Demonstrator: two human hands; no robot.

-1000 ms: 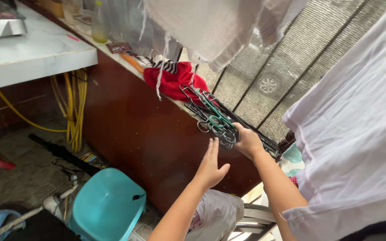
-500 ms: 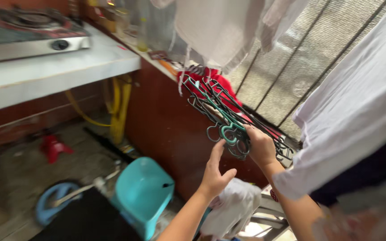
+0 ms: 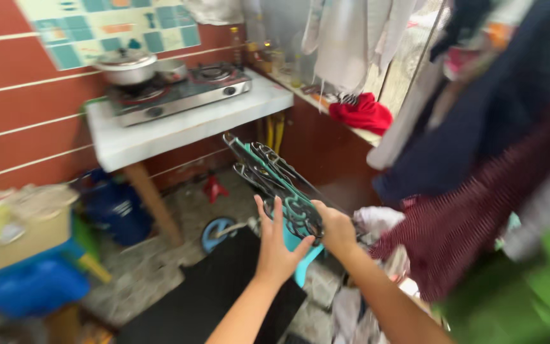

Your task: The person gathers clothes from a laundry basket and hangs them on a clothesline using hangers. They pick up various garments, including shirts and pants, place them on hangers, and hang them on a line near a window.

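We see our right hand [image 3: 337,228] gripping a bundle of wire hangers [image 3: 274,181], our left hand [image 3: 275,245] open against its hooks, a turquoise stool [image 3: 302,258] just below.

The bundle of wire hangers [image 3: 275,185] has come away from the ledge by the red cloth [image 3: 361,113], now well apart from it. The left hand [image 3: 275,245], earlier apart, now touches the hooks beside the right hand [image 3: 335,228]. The view has swung to take in the gas stove [image 3: 176,89] and worktop [image 3: 179,127].
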